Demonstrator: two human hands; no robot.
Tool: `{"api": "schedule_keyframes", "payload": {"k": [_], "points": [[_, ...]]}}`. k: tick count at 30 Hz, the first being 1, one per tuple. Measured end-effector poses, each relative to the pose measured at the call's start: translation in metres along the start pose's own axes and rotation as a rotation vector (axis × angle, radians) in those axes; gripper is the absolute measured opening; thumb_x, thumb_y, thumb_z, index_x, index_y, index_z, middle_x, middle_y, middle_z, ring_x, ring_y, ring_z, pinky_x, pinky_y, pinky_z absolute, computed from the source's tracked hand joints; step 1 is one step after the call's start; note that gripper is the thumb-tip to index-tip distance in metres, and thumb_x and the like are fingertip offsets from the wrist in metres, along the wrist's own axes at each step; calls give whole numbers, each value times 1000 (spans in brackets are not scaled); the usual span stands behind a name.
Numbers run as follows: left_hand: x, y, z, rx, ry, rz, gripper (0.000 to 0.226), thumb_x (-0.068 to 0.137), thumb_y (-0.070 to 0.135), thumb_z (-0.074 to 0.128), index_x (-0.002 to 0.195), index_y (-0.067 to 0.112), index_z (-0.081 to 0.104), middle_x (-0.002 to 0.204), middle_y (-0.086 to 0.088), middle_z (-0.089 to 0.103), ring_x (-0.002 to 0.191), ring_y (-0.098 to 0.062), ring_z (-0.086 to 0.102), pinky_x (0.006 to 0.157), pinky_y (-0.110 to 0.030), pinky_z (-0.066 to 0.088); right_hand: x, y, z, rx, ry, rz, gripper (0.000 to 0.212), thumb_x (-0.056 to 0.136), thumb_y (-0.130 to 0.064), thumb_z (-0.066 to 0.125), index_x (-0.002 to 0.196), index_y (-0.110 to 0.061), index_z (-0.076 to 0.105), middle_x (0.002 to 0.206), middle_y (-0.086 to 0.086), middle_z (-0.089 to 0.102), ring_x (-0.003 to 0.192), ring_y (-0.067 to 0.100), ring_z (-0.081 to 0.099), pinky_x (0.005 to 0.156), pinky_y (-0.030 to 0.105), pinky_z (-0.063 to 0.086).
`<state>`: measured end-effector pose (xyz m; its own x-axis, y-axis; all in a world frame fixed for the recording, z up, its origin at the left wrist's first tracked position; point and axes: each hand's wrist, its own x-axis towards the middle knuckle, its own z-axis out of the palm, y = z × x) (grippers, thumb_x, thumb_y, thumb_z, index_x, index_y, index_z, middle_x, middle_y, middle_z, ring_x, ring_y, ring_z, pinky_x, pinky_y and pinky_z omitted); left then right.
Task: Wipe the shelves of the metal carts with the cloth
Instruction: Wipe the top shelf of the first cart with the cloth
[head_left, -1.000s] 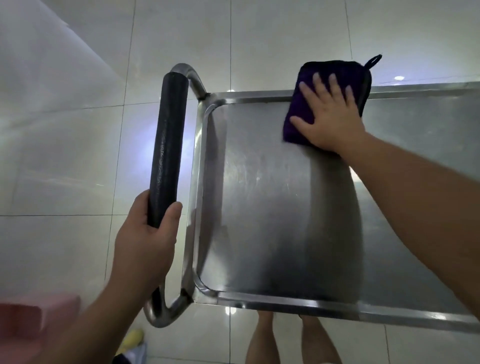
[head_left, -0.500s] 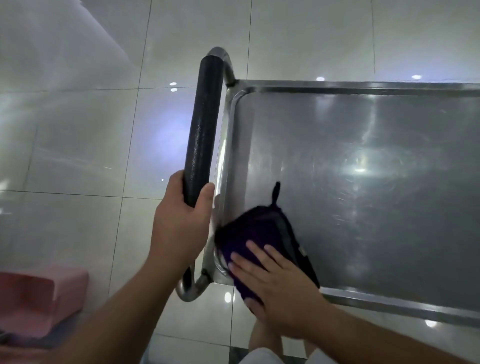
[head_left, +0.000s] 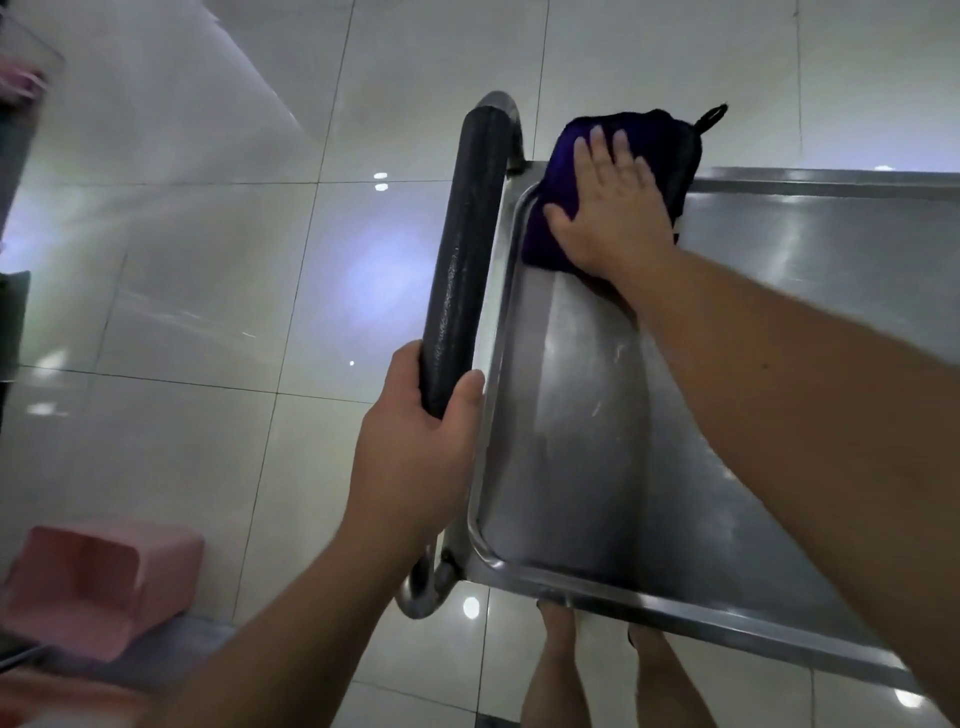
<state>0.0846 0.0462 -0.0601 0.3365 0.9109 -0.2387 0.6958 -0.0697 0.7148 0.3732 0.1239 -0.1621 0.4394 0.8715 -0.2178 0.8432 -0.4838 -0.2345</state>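
Note:
A steel cart's top shelf (head_left: 587, 441) fills the right half of the view, its raised rim running along the near and far edges. A dark purple cloth (head_left: 563, 156) with a small black loop lies in the shelf's far left corner, partly over the rim. My right hand (head_left: 613, 208) presses flat on the cloth, fingers straight and spread. At the cart's left end, my left hand (head_left: 415, 457) grips the black padded handle (head_left: 462, 254) near its lower part, with fingers wrapped round it.
Glossy pale floor tiles (head_left: 208, 312) surround the cart. A pink plastic bin (head_left: 98, 587) lies on the floor at the lower left. My bare legs (head_left: 561, 670) show under the cart's near edge. Dark objects stand at the far left edge.
My right hand has slid the cloth from the shelf's near left corner up to its far left corner. My left hand keeps its grip on the handle.

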Motion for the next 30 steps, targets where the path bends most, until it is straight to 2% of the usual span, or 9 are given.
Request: {"api": "schedule_keyframes", "payload": {"k": [4, 9, 11, 14, 17, 21, 23, 26, 30], "points": [[1, -1, 0, 37, 11, 19, 14, 99, 56, 54, 104, 49, 44, 91, 22, 61, 74, 0, 64, 51, -17, 54, -5, -38, 11, 20, 19, 23, 75, 105, -52, 21, 163, -10, 1, 172, 11, -3, 158, 31, -5, 128, 48, 2], [1, 1, 1, 59, 39, 26, 20, 97, 59, 53, 109, 44, 47, 86, 21, 61, 70, -3, 63, 52, -21, 49, -80, -96, 28, -122, -159, -262, 71, 102, -45, 23, 164, -16, 6, 172, 5, 3, 157, 34, -10, 126, 50, 5], [1, 2, 1, 44, 54, 38, 19, 97, 56, 55, 107, 41, 50, 84, 21, 62, 68, -3, 62, 48, -16, 45, -120, -106, 37, -204, -248, -399, 72, 98, -43, 22, 164, -18, 9, 171, 5, 8, 155, 36, -16, 126, 52, 2], [3, 0, 2, 32, 53, 38, 18, 98, 54, 57, 107, 40, 50, 91, 27, 64, 75, 3, 65, 54, -12, 50, -198, -106, 54, -85, -282, -507, 72, 96, -43, 12, 164, -21, 0, 172, 3, 5, 156, 31, -17, 126, 51, -2], [2, -1, 3, 42, 41, 57, 19, 101, 53, 55, 110, 39, 47, 91, 36, 59, 79, 10, 62, 55, -4, 45, -277, -99, 79, 46, -280, -572, 58, 107, -40, 17, 163, -24, 12, 172, -2, 12, 158, 22, -8, 128, 47, 4], [0, -2, 2, 23, 34, 57, 20, 99, 54, 54, 107, 36, 50, 77, 10, 59, 68, 5, 63, 47, -8, 45, -329, -69, 89, 49, -272, -521, 58, 109, -41, 21, 164, -27, 11, 170, -6, 10, 158, 17, -4, 127, 43, 1], [2, -2, 2, 49, 32, 49, 17, 98, 57, 53, 101, 41, 48, 77, 7, 58, 70, 4, 62, 44, -14, 46, -345, -38, 84, 14, -248, -476, 59, 107, -42, 26, 163, -27, 15, 169, -7, 12, 158, 16, 1, 128, 42, 2], [4, -2, 2, 84, 26, 23, 16, 96, 61, 51, 94, 46, 46, 78, 7, 58, 69, -2, 63, 55, -25, 52, -372, 32, 71, -23, -187, -313, 61, 105, -44, 33, 163, -29, 19, 168, -8, 15, 158, 17, 8, 125, 40, 4], [3, -1, 1, 112, 31, 1, 15, 94, 63, 50, 94, 48, 48, 78, 7, 59, 65, -12, 65, 57, -30, 55, -415, 155, 46, -60, -177, 4, 63, 104, -43, 26, 163, -27, 14, 170, -3, 18, 158, 18, 5, 125, 44, 13]]}}
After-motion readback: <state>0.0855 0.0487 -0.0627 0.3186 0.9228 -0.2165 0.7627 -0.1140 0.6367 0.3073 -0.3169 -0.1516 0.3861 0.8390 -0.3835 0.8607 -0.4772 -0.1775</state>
